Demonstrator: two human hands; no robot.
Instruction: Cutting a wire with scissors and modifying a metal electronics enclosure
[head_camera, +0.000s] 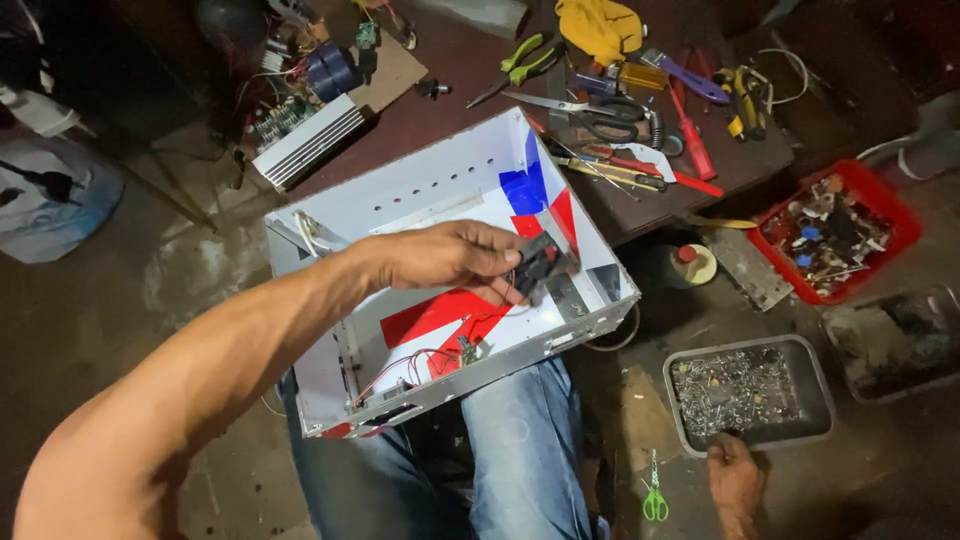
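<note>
While your left hand (450, 255) pinches the small black plastic component (540, 262) over the white sheet-metal case (420, 190), its thin red wires (405, 362) may snag and tear; your right hand (735, 478) rests loose, holding nothing, beside the grey tray of metal screws (820, 390).

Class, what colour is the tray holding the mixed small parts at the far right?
Red tray, seen in the head view.

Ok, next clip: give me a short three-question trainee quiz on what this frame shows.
1. True or false: the left hand holds a small black part over the open white box.
2. What is the right hand nearest to? A) the grey tray of metal bits B) the red tray C) the yellow cloth
3. What colour are the handles of the small scissors on the floor?

Key: 1 true; 2 A; 3 green.
</note>
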